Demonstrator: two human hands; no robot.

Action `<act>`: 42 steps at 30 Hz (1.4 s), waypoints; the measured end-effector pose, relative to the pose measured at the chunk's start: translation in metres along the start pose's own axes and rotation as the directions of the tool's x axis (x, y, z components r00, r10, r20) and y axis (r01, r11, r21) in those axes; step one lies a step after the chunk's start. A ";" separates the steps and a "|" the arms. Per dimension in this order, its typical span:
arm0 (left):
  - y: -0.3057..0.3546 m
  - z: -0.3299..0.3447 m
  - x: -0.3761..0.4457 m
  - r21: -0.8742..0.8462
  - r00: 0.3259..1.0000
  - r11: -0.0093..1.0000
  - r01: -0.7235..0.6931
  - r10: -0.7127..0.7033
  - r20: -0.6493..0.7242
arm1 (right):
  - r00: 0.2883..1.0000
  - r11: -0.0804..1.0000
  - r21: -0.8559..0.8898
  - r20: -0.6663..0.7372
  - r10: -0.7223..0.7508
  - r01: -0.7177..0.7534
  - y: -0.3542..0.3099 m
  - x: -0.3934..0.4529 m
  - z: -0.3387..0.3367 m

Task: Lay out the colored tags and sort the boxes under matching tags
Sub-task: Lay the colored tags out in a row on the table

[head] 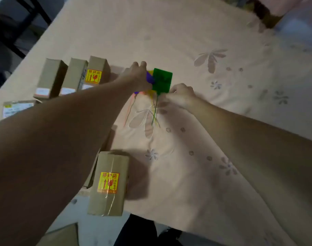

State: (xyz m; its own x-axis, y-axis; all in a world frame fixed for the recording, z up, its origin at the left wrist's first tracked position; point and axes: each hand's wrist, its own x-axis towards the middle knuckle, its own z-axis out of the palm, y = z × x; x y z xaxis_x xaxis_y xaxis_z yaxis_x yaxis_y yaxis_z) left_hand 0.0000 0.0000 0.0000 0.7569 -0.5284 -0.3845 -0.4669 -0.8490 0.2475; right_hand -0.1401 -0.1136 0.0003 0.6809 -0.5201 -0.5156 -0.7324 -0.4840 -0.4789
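Note:
A bunch of coloured tags lies mid-table: a green tag (162, 80) on top, a purple tag (149, 77) and a yellow one partly under it, with thin strings (154, 110) trailing toward me. My left hand (136, 74) grips the bunch at its left side. My right hand (181, 94) pinches the green tag's lower right corner. Three brown cardboard boxes (75, 77) stand in a row at the left; the right one bears a yellow fragile sticker (93, 76). Another box (108, 183) with the same sticker lies near me.
The table wears a pale pink cloth (213, 121) with flower prints. A flat box with a white label (16, 108) lies at the far left, partly behind my left forearm. More cardboard shows at the bottom left (63, 235). Dark chair legs stand beyond the table's left edge.

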 end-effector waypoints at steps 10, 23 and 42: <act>-0.012 0.043 0.032 -0.230 0.945 0.921 0.316 -0.327 -0.012 | 0.967 0.992 0.021 -0.223 0.126 -0.124 -0.020 0.055 0.048; 0.023 0.066 0.012 -0.702 0.935 0.650 0.293 -0.348 0.068 | 0.968 0.789 0.614 -0.206 0.140 0.016 -0.013 0.016 0.087; 0.079 0.081 -0.097 -0.852 1.000 0.524 -0.020 0.015 -0.014 | 0.975 -0.185 0.968 0.190 0.118 -0.167 0.076 -0.076 0.021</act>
State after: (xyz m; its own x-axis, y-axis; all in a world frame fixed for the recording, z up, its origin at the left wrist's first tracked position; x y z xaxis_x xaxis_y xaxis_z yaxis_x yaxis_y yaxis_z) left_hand -0.1472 -0.0166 -0.0149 0.7562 -0.5412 -0.3678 0.1295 -0.4272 0.8948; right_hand -0.2474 -0.0961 -0.0120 0.5767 -0.4303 -0.6945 0.0219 0.8579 -0.5134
